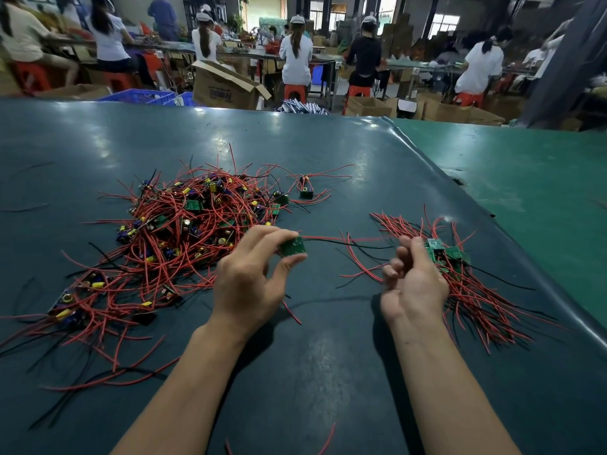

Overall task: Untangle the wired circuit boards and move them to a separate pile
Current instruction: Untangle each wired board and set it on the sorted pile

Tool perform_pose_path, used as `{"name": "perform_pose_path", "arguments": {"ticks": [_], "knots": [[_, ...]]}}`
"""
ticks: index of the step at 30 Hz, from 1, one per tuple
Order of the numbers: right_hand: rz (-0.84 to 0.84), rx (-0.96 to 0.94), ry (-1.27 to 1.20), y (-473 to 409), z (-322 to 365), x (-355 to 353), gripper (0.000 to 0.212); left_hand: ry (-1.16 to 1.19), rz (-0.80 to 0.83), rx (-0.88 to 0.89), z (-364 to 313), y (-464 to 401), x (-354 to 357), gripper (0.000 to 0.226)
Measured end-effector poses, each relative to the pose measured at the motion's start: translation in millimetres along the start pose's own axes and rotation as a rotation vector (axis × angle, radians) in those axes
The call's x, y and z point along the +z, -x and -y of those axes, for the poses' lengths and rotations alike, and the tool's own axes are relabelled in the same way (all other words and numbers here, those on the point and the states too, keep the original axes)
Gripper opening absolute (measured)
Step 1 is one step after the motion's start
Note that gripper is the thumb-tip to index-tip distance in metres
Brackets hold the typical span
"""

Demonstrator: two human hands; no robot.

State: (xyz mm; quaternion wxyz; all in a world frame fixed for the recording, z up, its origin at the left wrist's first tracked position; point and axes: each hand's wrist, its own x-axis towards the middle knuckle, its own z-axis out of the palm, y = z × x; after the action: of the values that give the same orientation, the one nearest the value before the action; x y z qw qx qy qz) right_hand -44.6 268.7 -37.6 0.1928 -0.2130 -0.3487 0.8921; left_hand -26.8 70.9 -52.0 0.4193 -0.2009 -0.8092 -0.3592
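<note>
Left hand (249, 277) pinches one circuit board (291, 247) clear of the tangle (184, 224); right hand (412, 277) grips its wires (345, 239), apparently drawing them straight for stacking.

left hand (249, 277) pinching circuit board (291, 247), right hand (414, 280) gripping its wires (345, 240)

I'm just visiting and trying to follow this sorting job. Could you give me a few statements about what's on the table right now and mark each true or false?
1. The left hand pinches a green circuit board. True.
2. The tangled pile lies to the person's right. False: it lies to the left; the sorted pile is on the right.
3. The wires are mostly blue. False: mostly red, some black.
4. The held board's wires stretch toward the right hand. True.
5. The table is bright yellow. False: dark green.
</note>
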Motion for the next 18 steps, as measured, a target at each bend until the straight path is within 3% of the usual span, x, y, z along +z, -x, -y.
{"name": "perform_pose_path", "arguments": {"ticks": [3, 6, 9, 13, 16, 18], "knots": [[0.048, 0.023, 0.108, 0, -1, -3, 0.019, -0.059, -0.103, -0.069, 7, 2, -6, 0.027], [0.463, 0.165, 0.492, 21, -21, 3, 0.006, -0.05, -0.085, -0.067, 5, 3, -4, 0.029], [0.818, 0.221, 0.606, 36, -35, 4, 0.025, 0.01, 0.087, -0.009, 5, 4, -4, 0.031], [0.806, 0.114, 0.609, 38, -37, 0, 0.026, 0.122, 0.268, 0.022, 6, 5, -3, 0.035], [0.753, 0.071, 0.583, 37, -36, 0, 0.019, 0.146, 0.228, -0.033, 6, 2, -4, 0.04], [0.673, 0.0, 0.597, 33, -32, 1, 0.02, 0.165, 0.168, -0.06, 8, 1, -6, 0.026]]}}
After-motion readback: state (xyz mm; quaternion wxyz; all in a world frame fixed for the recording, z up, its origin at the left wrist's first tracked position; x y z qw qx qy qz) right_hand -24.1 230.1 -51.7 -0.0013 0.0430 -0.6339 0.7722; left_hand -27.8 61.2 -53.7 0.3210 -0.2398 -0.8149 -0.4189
